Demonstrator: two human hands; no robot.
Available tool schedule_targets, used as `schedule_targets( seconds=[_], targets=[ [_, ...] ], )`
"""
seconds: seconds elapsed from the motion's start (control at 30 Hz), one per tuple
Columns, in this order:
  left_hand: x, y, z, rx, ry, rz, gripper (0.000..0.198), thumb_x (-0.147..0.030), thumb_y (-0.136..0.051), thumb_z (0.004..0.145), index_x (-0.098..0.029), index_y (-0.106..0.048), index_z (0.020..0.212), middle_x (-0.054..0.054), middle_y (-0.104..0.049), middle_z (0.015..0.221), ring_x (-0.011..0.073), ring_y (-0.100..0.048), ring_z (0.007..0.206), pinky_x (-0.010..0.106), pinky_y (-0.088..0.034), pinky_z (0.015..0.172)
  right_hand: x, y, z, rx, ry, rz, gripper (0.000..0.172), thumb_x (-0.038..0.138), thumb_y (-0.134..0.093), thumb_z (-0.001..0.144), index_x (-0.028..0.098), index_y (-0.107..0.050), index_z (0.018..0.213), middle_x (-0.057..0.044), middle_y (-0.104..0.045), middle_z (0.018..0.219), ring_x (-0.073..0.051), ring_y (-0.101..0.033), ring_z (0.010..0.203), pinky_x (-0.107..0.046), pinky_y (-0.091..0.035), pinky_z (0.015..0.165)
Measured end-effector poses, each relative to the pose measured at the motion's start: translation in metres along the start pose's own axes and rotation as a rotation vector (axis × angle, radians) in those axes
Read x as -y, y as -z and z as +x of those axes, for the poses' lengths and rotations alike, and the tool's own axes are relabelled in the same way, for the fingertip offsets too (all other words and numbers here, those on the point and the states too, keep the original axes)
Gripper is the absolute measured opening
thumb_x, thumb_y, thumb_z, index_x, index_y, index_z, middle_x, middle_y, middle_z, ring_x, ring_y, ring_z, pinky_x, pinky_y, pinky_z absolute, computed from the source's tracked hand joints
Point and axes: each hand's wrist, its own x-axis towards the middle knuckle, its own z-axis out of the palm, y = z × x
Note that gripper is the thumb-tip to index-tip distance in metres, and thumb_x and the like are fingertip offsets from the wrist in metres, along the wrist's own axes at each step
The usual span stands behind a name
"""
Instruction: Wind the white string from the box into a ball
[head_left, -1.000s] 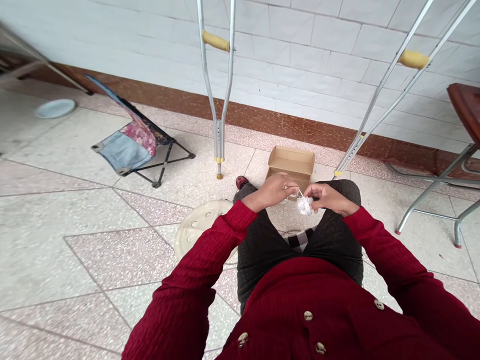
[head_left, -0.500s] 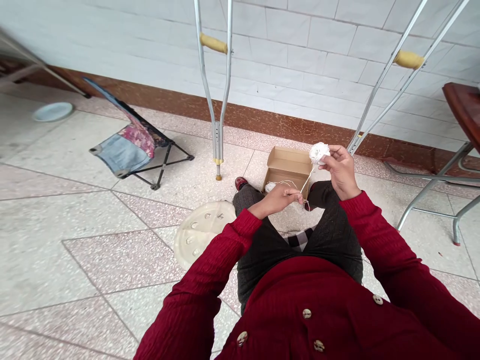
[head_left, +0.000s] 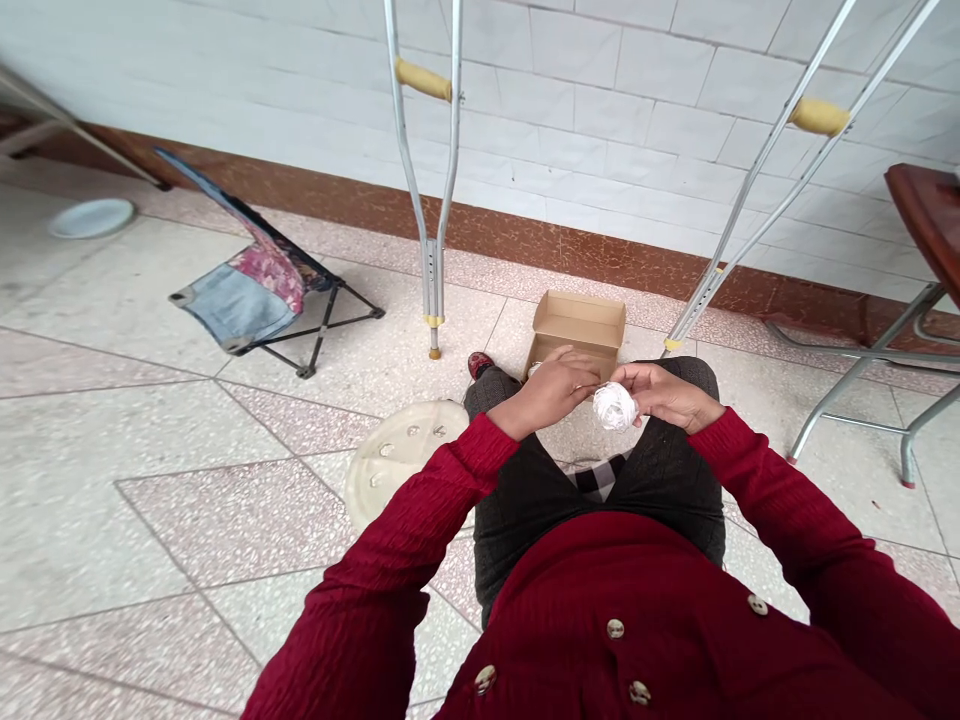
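A white ball of cord (head_left: 615, 407) is gripped at its right side by the fingers of my right hand (head_left: 666, 396), above the gap between my knees. Close to the ball's upper left is my left hand (head_left: 551, 390), its fingers closed together. In the earlier view it pinched the cord; now the cord at its fingertips is too small to make out. Behind my hands an open cardboard box (head_left: 577, 322) sits on the floor. Part of another white bundle (head_left: 534, 369) shows in it, mostly hidden by my left hand.
Two metal crutches (head_left: 433, 270) (head_left: 720, 268) lean by the tiled wall. A folding chair (head_left: 247, 300) stands to the left, near a pale round dish (head_left: 91, 218). A round translucent lid (head_left: 397, 450) lies beside my left leg. At right is a brown-topped metal-legged stool (head_left: 926, 215).
My right hand has brought the white ball down and left, close to my left hand. My left hand has shifted slightly, and the stretch of cord between the hands no longer shows.
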Motion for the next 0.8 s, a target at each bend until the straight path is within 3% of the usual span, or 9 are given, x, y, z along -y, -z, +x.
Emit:
schedule_targets(
  seconds=[0.17, 0.33, 0.47, 0.57, 0.67, 0.8],
  targets=[
    [0.009, -0.008, 0.003, -0.173, 0.032, 0.011, 0.02, -0.022, -0.054, 0.092, -0.021, -0.072, 0.099, 0.008, -0.069, 0.115, 0.023, -0.059, 0.11, 0.039, -0.035, 0.102, 0.007, -0.007, -0.004, -0.042, 0.061, 0.013, 0.03, 0.018, -0.079, 0.066, 0.017, -0.066, 0.094, -0.001, -0.066, 0.079, -0.011, -0.06, 0.063, -0.018, -0.051, 0.048],
    [0.023, -0.02, 0.003, -0.251, 0.141, -0.228, 0.026, -0.024, -0.051, 0.093, -0.019, -0.072, 0.108, 0.009, -0.073, 0.107, 0.0214, -0.065, 0.102, 0.032, -0.046, 0.091, 0.009, -0.008, -0.012, -0.114, 0.123, 0.141, 0.028, 0.019, -0.076, 0.069, 0.018, -0.065, 0.094, 0.001, -0.063, 0.074, -0.009, -0.055, 0.054, -0.017, -0.047, 0.045],
    [0.019, -0.021, 0.006, -0.229, 0.15, -0.359, 0.025, -0.027, -0.053, 0.092, -0.017, -0.072, 0.106, 0.007, -0.074, 0.106, 0.0194, -0.066, 0.099, 0.028, -0.047, 0.088, 0.014, -0.002, -0.016, -0.191, 0.141, 0.221, 0.031, 0.022, -0.075, 0.065, 0.019, -0.065, 0.094, 0.0, -0.064, 0.073, -0.01, -0.054, 0.054, -0.02, -0.047, 0.044],
    [0.018, -0.016, 0.001, -0.124, 0.138, -0.339, 0.025, -0.026, -0.05, 0.093, -0.016, -0.073, 0.092, 0.004, -0.074, 0.093, 0.0165, -0.066, 0.087, 0.025, -0.047, 0.081, 0.017, 0.008, -0.021, -0.325, 0.205, 0.283, 0.035, 0.025, -0.074, 0.061, 0.023, -0.064, 0.095, -0.002, -0.068, 0.086, -0.016, -0.061, 0.068, -0.027, -0.053, 0.054],
    [0.031, -0.015, -0.012, -0.019, 0.175, -0.257, 0.03, -0.026, -0.047, 0.094, -0.015, -0.071, 0.078, 0.002, -0.071, 0.082, 0.0143, -0.064, 0.078, 0.023, -0.046, 0.077, 0.023, 0.017, -0.029, -0.409, 0.265, 0.342, 0.036, 0.027, -0.071, 0.062, 0.025, -0.064, 0.097, -0.004, -0.07, 0.1, -0.02, -0.064, 0.081, -0.026, -0.053, 0.053],
    [0.056, -0.018, -0.021, -0.007, 0.31, -0.107, 0.026, -0.022, -0.048, 0.091, -0.016, -0.072, 0.081, 0.004, -0.073, 0.085, 0.0173, -0.066, 0.084, 0.027, -0.048, 0.083, 0.028, 0.014, -0.032, -0.376, 0.243, 0.393, 0.037, 0.02, -0.069, 0.063, 0.023, -0.064, 0.1, -0.004, -0.07, 0.098, -0.019, -0.065, 0.08, -0.025, -0.054, 0.054]
  ],
)
